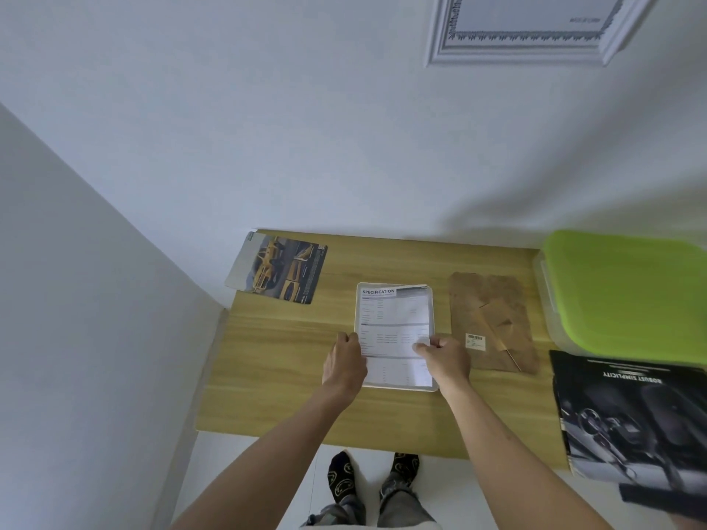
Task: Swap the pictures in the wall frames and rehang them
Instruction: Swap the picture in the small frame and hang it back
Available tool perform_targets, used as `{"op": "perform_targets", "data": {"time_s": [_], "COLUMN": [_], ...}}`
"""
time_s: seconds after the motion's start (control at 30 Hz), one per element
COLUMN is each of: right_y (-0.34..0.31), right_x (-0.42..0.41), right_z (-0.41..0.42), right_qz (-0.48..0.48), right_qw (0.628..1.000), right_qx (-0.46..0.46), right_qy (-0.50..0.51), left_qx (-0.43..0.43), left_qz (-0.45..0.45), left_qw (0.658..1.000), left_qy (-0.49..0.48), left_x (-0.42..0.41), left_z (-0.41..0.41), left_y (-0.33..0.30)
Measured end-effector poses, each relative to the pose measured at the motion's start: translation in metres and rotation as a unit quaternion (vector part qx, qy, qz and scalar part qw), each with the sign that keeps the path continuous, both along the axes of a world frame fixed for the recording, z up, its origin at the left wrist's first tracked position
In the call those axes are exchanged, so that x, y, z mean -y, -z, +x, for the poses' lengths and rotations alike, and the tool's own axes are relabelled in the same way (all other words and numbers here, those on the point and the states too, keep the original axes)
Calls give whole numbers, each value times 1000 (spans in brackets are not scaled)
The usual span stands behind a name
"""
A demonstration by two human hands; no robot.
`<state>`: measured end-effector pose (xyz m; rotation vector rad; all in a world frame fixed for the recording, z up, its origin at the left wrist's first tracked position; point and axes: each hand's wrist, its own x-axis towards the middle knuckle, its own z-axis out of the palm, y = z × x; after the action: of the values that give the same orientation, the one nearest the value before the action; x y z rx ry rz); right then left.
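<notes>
Wood worktop (275,361): light grain, set into a corner of white walls; carries every loose item listed below.
Sheet (394,323): white page headed "SPECIFICATION", lying on a white frame (434,388) at the worktop centre; the frame's rim shows around the page edges.
Left hand (344,363): forearm reaches forward from below; knuckles up, fingers curled over the sheet's left edge, gripping it about halfway down.
Right hand (445,357): forearm reaches forward from below, angled inward; thumb and fingers pinch the sheet near its right edge, level with the left hand.
Car picture (283,271): yellow cars on a dark ground, lying flat at the far left corner, one edge overhanging the worktop; well apart from the hands.
Backing board (493,319): brown, with a barcode label and a stand flap, lying flat just right of the frame.
Bin (627,292): clear box with a green lid, at the far right.
Brochure (631,415): dark cover, near right edge, just below the bin.
Wall frame (528,30): white ornate moulding, hanging above the worktop; only its lower part is in view.
</notes>
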<state>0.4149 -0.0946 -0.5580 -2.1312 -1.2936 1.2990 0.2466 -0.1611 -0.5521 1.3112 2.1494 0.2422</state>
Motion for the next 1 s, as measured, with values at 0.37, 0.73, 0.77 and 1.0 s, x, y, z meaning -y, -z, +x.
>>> {"op": "perform_targets", "data": {"time_s": [0.37,0.73,0.77,1.0], "right_y": [-16,-38,-38,-38], "right_x": [10,18,19,24], "right_z": [11,55,61,110], "right_qz": [28,20,22,12], "right_qw": [997,988,991,994], "right_qx": [-69,-150,-134,-105], "right_qy": [26,16,3,-32], "left_qx": [21,318,326,368], "left_qz": [56,116,109,66], "left_qw": [998,933,932,926], "left_qy": [-4,-124,-118,-57], "left_x": [5,-12,-12,-7], "left_z": [-9,1,4,37], "left_y": [-2,-26,-25,-28]}}
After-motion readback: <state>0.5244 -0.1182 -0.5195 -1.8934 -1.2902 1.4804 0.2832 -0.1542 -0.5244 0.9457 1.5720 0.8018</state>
